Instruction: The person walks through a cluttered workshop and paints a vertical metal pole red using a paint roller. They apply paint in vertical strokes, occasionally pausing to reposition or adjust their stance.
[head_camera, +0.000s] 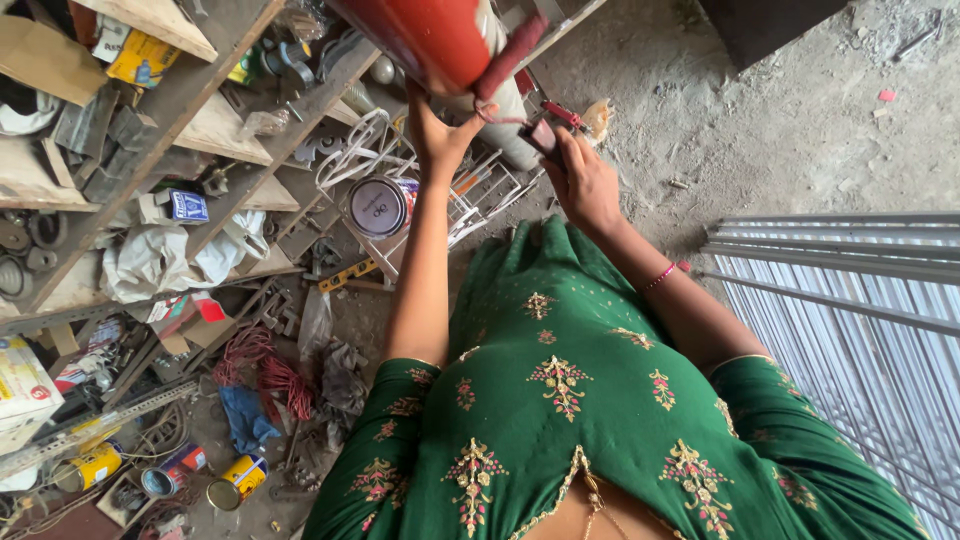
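Note:
My left hand (440, 130) reaches up and grips the lower edge of a red painted rounded object (425, 40) at the top of the view, fingers touching a red bar (510, 55) on it. My right hand (585, 180) is shut on a small brush (550, 125) with a red-stained handle, its tip close to the red object and a pale cylinder (505, 125) behind it. A pink bracelet (662, 274) sits on the right wrist. My green embroidered clothing fills the lower middle.
Cluttered wooden shelves (200, 130) with boxes, metal parts and rags stand at left. A round tin (377, 207) rests on white wire racks (480, 195). Small paint tins (235, 482) and a red wire coil (265, 370) lie on the floor. Corrugated metal sheets (850, 310) at right.

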